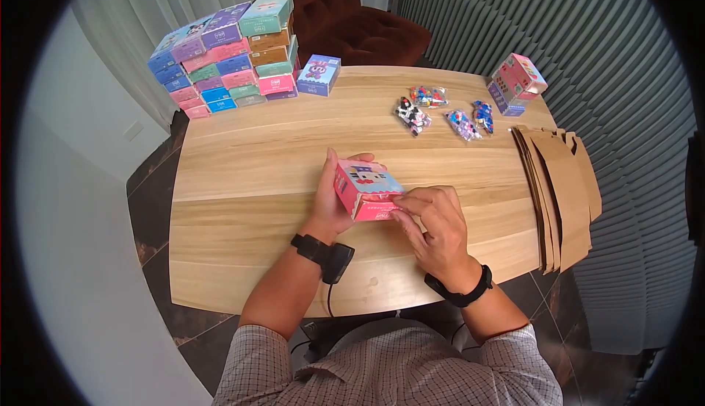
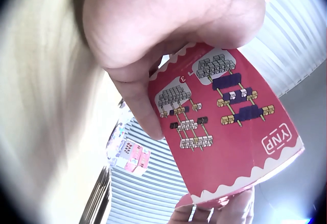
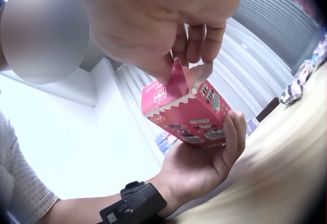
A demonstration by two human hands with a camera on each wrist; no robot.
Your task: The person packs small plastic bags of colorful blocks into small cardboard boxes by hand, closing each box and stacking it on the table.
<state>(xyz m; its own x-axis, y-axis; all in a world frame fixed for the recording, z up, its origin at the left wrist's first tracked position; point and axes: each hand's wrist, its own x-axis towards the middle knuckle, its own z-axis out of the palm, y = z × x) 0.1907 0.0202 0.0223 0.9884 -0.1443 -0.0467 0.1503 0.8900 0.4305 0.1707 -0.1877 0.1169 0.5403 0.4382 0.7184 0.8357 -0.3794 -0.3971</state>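
Note:
A small pink cardboard box point(image 1: 367, 182) with a cartoon face on its top is held over the near half of the table. My left hand point(image 1: 330, 202) grips it from the side and below, with the thumb along one edge. In the left wrist view, the pink face of the box point(image 2: 230, 147) carries printed brick-building diagrams. My right hand point(image 1: 443, 233) is at the near end and pinches the end flap point(image 3: 177, 81), which stands partly lifted in the right wrist view. The inside of the box is mostly hidden.
Stacked colourful boxes point(image 1: 220, 60) stand at the back left, a blue-purple box point(image 1: 319, 75) beside them. Several clear bags of small bricks point(image 1: 429, 96) lie at the back right, near more boxes point(image 1: 516, 83). Flattened brown cardboard point(image 1: 562, 193) overlaps the right edge.

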